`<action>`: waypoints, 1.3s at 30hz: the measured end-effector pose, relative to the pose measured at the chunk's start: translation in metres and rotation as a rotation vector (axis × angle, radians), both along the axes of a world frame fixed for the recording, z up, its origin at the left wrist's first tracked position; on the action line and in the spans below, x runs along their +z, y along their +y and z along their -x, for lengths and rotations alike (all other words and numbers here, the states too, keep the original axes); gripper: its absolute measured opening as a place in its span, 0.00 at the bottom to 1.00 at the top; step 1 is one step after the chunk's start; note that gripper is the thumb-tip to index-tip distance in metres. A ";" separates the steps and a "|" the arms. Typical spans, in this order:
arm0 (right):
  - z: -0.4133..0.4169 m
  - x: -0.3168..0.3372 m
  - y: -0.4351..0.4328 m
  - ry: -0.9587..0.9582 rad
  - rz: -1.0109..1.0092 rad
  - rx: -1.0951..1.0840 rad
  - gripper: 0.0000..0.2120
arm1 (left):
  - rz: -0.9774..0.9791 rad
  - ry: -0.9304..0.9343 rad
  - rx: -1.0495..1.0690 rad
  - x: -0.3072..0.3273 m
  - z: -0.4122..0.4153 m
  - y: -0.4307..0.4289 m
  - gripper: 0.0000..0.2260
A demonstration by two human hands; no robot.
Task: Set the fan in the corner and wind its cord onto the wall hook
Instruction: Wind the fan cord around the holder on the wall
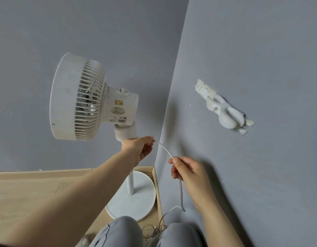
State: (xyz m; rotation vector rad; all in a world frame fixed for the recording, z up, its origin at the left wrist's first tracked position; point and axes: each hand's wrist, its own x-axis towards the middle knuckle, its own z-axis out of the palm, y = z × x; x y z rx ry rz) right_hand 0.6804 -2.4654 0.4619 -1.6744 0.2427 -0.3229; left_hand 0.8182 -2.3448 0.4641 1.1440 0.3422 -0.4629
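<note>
A white pedestal fan [79, 98] stands upright in the corner, its round base [136, 198] on the wood floor against the right wall. My left hand [139, 148] pinches the white cord [165, 148] just below the fan's neck. My right hand [188, 172] grips the same cord a little lower and to the right. Between the two hands the cord arcs. Below my right hand it hangs down to a loose tangle by my knees. A white figure-shaped wall hook [223, 111] sticks out of the right wall, above and right of both hands, with nothing on it.
Two grey walls meet in the corner [172, 104] behind the fan. A pale skirting board [38, 173] runs along the left wall above the wood floor [29, 196]. My knees in grey trousers [122, 232] are at the bottom, close to the fan's base.
</note>
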 end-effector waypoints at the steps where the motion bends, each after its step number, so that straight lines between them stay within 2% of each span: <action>1: 0.002 0.001 0.000 -0.003 -0.006 -0.006 0.10 | 0.009 0.001 -0.057 0.002 0.007 0.000 0.04; 5: 0.007 0.003 0.003 0.011 -0.023 -0.027 0.10 | 0.037 -0.031 -0.214 0.008 0.034 -0.003 0.03; 8: 0.013 0.005 0.007 0.023 -0.012 -0.030 0.10 | 0.088 -0.046 -0.136 0.017 0.029 0.000 0.02; 12: 0.029 0.016 0.006 -0.027 -0.019 -0.050 0.11 | 0.190 -0.033 -0.036 0.034 0.012 0.004 0.07; 14: 0.037 0.026 0.003 -0.056 0.003 -0.079 0.12 | 0.180 -0.037 -0.055 0.036 0.016 0.005 0.05; 16: 0.041 0.035 0.001 -0.080 0.037 -0.102 0.13 | 0.080 -0.080 -0.136 0.035 0.029 0.005 0.05; 18: 0.042 0.041 0.001 -0.089 0.071 -0.109 0.13 | -0.252 -0.310 -0.220 0.034 0.046 0.005 0.09; 20: 0.041 0.046 0.001 -0.093 0.082 -0.114 0.13 | -0.681 -0.734 -0.238 0.035 0.060 0.009 0.10; 21: 0.040 0.048 0.001 -0.092 0.084 -0.113 0.14 | -0.784 -0.943 -0.220 0.040 0.066 0.012 0.09; 22: 0.038 0.049 0.002 -0.090 0.085 -0.108 0.14 | -0.799 -1.098 -0.232 0.046 0.069 0.016 0.09; 24: 0.036 0.054 0.002 -0.091 0.074 -0.094 0.14 | -0.765 -1.227 -0.406 0.059 0.068 0.021 0.12; 27: 0.035 0.062 0.005 -0.105 0.073 -0.086 0.14 | -0.762 -1.170 -0.663 0.072 0.060 0.023 0.12; 32: 0.039 0.077 0.007 -0.133 0.089 -0.106 0.15 | -0.695 -1.145 -0.544 0.081 0.048 0.020 0.13; 37: 0.051 0.113 0.004 -0.293 0.044 -0.183 0.15 | -0.442 -1.015 -0.444 0.095 0.022 0.005 0.14; 39: 0.053 0.130 0.002 -0.349 0.043 -0.216 0.14 | -0.403 -0.985 -0.417 0.102 0.013 -0.005 0.14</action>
